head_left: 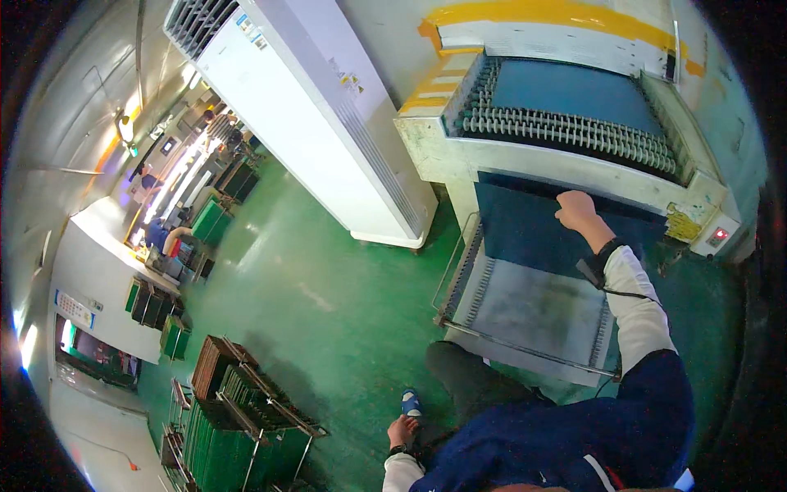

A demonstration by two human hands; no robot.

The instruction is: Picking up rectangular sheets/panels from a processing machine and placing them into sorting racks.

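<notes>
My right hand point(580, 215) is closed at the upper edge of a dark blue panel point(525, 230), fingers curled over it. The panel stands tilted in front of the conveyor machine, above a wire-sided rack point(525, 348) with a pale grey sheet point(533, 303). Its lower part overlaps the sheet. My left hand point(402, 430) hangs low by my leg, fingers loosely bent and apart, with nothing seen in it. Beyond it lies a blue and white shoe point(411, 402).
The roller conveyor machine point(566, 160) carries another blue panel point(574, 90). A tall white air conditioner point(320, 123) stands left of it. Racks of green and brown boards point(238, 402) stand lower left on the green floor point(328, 287). Other people point(168, 238) work at lit benches far left.
</notes>
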